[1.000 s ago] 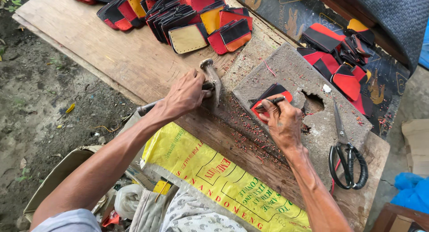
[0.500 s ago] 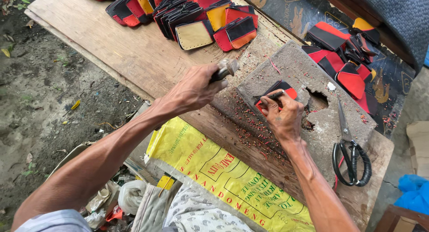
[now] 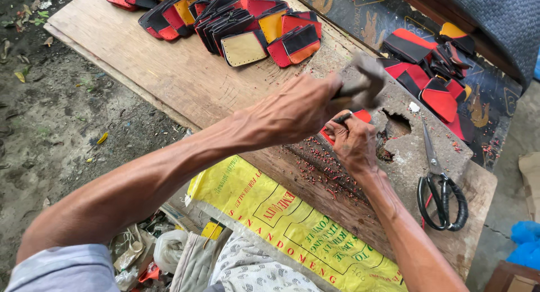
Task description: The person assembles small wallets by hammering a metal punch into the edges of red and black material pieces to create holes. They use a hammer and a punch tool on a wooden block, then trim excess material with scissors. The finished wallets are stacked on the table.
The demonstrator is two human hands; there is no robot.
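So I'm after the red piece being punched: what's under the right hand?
Under the right hand a red and black piece lies on the grey slab, only its edges showing. The hand covers the rest, and the thin tool it pinches.

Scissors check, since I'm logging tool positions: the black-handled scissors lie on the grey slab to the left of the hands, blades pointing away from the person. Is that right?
Not quite. The head view shows the black-handled scissors on the grey slab to the right of the hands, beyond the right hand, not to the left. The blades do point away from the person.
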